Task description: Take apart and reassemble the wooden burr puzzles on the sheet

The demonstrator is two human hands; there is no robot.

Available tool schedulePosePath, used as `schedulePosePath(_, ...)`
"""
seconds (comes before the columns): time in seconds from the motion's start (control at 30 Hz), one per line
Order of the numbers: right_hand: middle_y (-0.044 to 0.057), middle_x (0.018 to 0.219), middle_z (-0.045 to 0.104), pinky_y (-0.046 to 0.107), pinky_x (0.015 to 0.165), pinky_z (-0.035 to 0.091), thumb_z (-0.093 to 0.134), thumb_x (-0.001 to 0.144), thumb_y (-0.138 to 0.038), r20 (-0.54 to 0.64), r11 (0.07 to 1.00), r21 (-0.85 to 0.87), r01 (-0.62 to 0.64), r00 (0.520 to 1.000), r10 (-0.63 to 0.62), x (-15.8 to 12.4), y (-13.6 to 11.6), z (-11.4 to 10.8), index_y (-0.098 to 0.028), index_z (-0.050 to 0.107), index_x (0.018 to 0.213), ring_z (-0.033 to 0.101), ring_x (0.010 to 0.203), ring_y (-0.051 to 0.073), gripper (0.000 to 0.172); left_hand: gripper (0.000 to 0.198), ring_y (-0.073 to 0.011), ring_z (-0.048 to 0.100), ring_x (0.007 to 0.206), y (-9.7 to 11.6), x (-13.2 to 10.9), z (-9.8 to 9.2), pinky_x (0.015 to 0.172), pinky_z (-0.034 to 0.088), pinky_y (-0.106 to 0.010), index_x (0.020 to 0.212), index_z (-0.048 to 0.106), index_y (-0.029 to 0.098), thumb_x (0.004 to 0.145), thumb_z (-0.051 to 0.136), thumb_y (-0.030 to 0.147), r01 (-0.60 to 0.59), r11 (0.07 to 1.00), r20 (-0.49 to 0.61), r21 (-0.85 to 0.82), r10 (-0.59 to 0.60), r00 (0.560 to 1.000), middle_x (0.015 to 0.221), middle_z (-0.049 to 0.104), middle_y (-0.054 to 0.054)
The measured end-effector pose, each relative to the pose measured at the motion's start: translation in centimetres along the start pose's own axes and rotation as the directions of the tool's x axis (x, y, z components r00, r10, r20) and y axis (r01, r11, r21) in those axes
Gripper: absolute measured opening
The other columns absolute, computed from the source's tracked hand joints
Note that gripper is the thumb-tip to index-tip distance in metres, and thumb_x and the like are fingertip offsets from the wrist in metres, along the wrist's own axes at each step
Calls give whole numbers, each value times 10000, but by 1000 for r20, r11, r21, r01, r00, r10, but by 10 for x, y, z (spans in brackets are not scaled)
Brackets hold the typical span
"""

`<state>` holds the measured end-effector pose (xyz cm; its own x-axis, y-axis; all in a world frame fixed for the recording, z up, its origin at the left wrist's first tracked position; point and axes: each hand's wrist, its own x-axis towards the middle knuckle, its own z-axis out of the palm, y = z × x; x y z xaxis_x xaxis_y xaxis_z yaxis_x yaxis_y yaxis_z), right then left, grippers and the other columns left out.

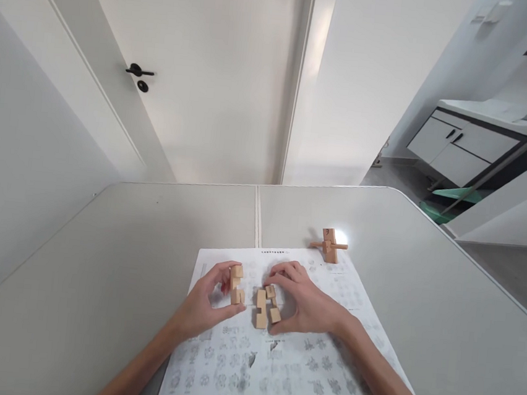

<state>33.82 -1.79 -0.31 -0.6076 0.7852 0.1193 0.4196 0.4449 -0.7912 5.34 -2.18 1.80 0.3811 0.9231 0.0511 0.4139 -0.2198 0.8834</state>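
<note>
The left hand (207,301) is curled in a loose pinch, thumb below and fingers arched above, gripping a notched wooden block (236,285) that stands roughly upright at the fingertips; the block sits just to the right of the palm, its lower end close to the printed sheet (237,369) beneath; whether it rests on the paper or is lifted off it I cannot tell. Just to the right of that block, across a narrow gap, lies a pair of notched wooden pieces (266,308) set side by side on the sheet; the right hand (311,304) cups over them from the right, fingers bent and spread above their upper ends, thumb pressed in at the lower right piece; it grasps them rather than lying flat, half closed around them. The two hands face each other, near but not touching, with all the blocks between them. Beyond the right hand's fingertips, further away and a little to the right, an assembled wooden cross puzzle (330,245) stands at the far edge of the sheet, apart from both hands; the grey table (99,256) stretches out to the left of the left hand.
</note>
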Motion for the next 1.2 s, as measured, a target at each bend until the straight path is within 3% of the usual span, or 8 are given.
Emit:
schedulePosePath(0.1,90,1302,584,515,995,515,898,742,-398,-98,1000,17,-6,995,8,0,-3,0,-302,598,1262,503,1242,333,608,595,-179,565,850,1,0,2,847,496,-338,1375,495,295,857,780,362,9,999,-6,-40,-9,1000,935,579,4)
schedulePosePath(0.27,62,1220,661,440,923,535,834,801,-343,-271,979,190,-68,955,119,4,-13,7,-294,572,1255,627,1054,266,527,571,-169,589,816,4,-3,10,817,512,-326,1351,489,303,855,770,324,-26,998,-12,54,26,1000,913,592,21)
schedulePosePath(0.5,32,959,667,356,765,513,832,794,-409,-337,962,265,-73,927,163,11,-24,23,-243,628,1120,597,834,215,419,548,-164,633,793,6,7,26,800,556,-320,1323,520,287,844,776,362,-89,981,1,170,90,996,939,643,11)
schedulePosePath(0.7,20,913,688,314,687,494,837,778,-392,-375,938,332,-100,898,228,11,-23,23,-232,649,1031,597,775,192,354,576,-196,686,892,4,23,49,785,590,-328,1368,498,278,839,723,244,-146,963,-7,225,152,988,1033,691,-19)
schedulePosePath(0.93,-5,791,621,302,627,454,856,733,-419,-420,960,228,-165,873,250,10,-24,24,-225,627,941,550,702,177,364,658,-185,697,884,-10,20,59,790,617,-336,1443,416,303,865,704,177,-307,899,-36,313,335,942,1105,681,-35)
schedulePosePath(1.2,-12,773,566,292,609,420,806,754,-359,-442,988,101,-119,884,151,9,-28,22,-243,634,941,499,690,172,280,610,-191,673,835,-3,20,53,726,630,-325,1483,363,299,943,625,186,-424,809,18,406,457,889,991,653,-23)
